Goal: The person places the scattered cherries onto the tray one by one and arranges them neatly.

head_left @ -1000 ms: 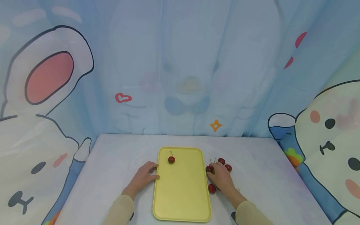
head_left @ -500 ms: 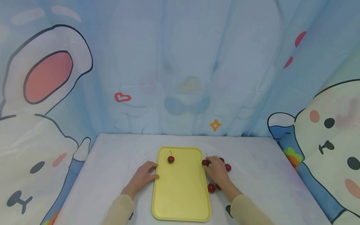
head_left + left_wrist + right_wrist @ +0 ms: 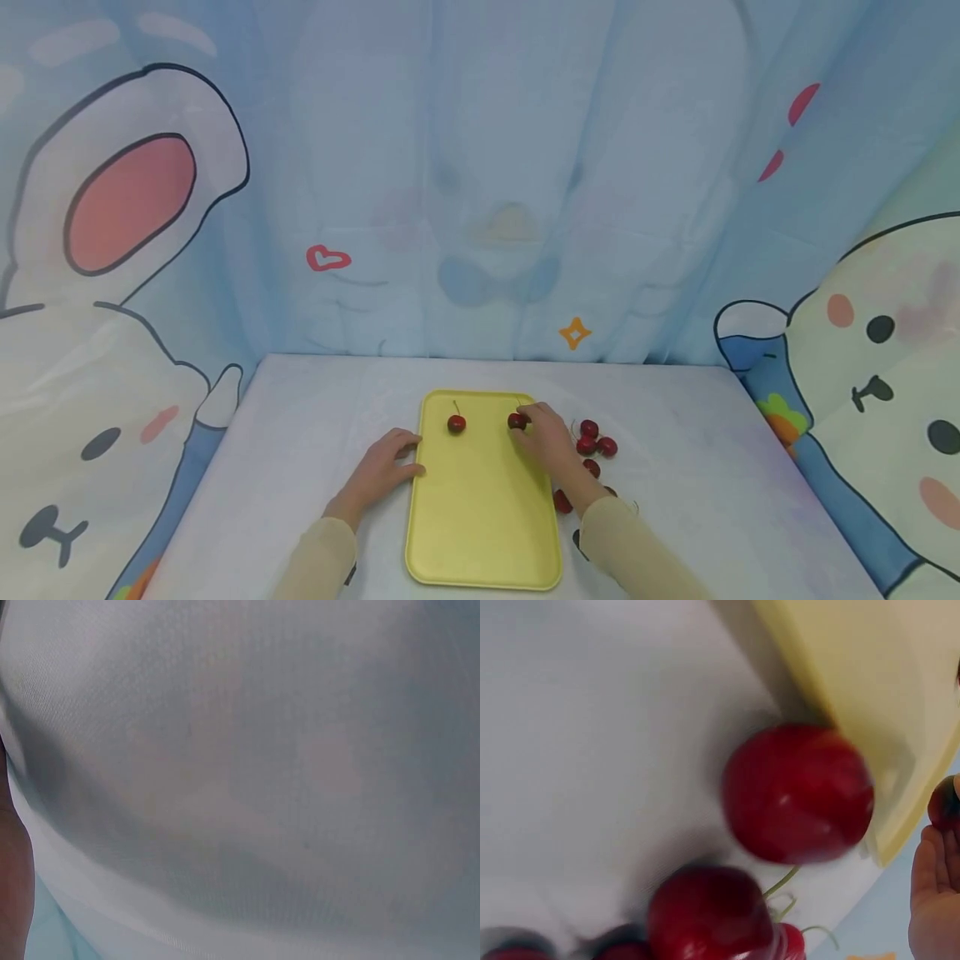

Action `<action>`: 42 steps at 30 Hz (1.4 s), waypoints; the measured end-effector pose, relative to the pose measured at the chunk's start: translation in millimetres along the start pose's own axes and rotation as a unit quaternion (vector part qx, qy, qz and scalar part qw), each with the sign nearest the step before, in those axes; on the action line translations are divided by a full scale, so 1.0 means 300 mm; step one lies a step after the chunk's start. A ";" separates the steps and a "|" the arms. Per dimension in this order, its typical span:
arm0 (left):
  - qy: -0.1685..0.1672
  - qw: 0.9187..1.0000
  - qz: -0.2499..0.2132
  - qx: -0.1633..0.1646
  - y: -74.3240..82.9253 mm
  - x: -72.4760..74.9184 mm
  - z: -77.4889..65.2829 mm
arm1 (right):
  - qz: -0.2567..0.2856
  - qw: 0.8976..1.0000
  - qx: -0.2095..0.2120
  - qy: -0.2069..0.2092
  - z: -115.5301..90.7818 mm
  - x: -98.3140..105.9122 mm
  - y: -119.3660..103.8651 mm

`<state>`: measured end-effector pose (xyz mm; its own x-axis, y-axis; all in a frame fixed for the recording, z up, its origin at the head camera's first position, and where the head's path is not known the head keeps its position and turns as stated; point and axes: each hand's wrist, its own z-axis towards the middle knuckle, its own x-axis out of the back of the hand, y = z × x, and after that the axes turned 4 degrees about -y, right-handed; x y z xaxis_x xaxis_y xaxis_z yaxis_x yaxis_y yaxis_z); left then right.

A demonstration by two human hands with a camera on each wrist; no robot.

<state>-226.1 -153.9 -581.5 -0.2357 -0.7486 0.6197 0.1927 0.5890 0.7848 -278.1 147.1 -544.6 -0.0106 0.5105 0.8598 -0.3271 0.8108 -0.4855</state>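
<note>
My right hand point(image 3: 550, 442) pinches a dark red cherry point(image 3: 516, 421) by its side, over the upper right part of the yellow tray point(image 3: 483, 517). Its stem points up. At the right edge of the right wrist view, that same cherry point(image 3: 943, 804) shows at the fingertips. Another stemmed cherry point(image 3: 456, 424) sits in the tray's upper left. My left hand point(image 3: 381, 467) rests against the tray's left rim, thumb and fingers apart and holding nothing. In the left wrist view there is mostly blurred pale cloth, with a sliver of the hand point(image 3: 13, 885) at the left.
Several loose cherries point(image 3: 587, 446) lie on the white cloth-covered table point(image 3: 660, 442) right of the tray. One big cherry point(image 3: 799, 793) lies close beside the tray's edge, partly behind my right forearm in the head view. A printed blue curtain point(image 3: 495, 167) hangs behind the table.
My right hand has carried the cherry leftward from the group on the table, across the tray's right rim to above the tray. The left hand and tray have stayed put.
</note>
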 end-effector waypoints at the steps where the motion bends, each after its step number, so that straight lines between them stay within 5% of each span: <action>1: -0.001 1.000 -0.001 -0.001 -0.001 0.000 0.001 | 0.003 1.000 0.001 -0.006 0.005 -0.004 -0.008; 13: -0.003 1.000 0.001 -0.002 0.005 -0.003 0.002 | -0.010 0.998 0.015 -0.052 0.036 -0.067 -0.033; 42: -0.001 1.000 0.009 -0.014 0.001 0.004 0.000 | -0.004 0.998 0.051 -0.040 0.034 -0.116 -0.066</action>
<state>-226.5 -154.6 -580.4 -0.2347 -0.7369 0.6339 0.2237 0.5937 0.7730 -280.8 110.4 -563.4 -0.0816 0.4758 0.8757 -0.4212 0.7799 -0.4630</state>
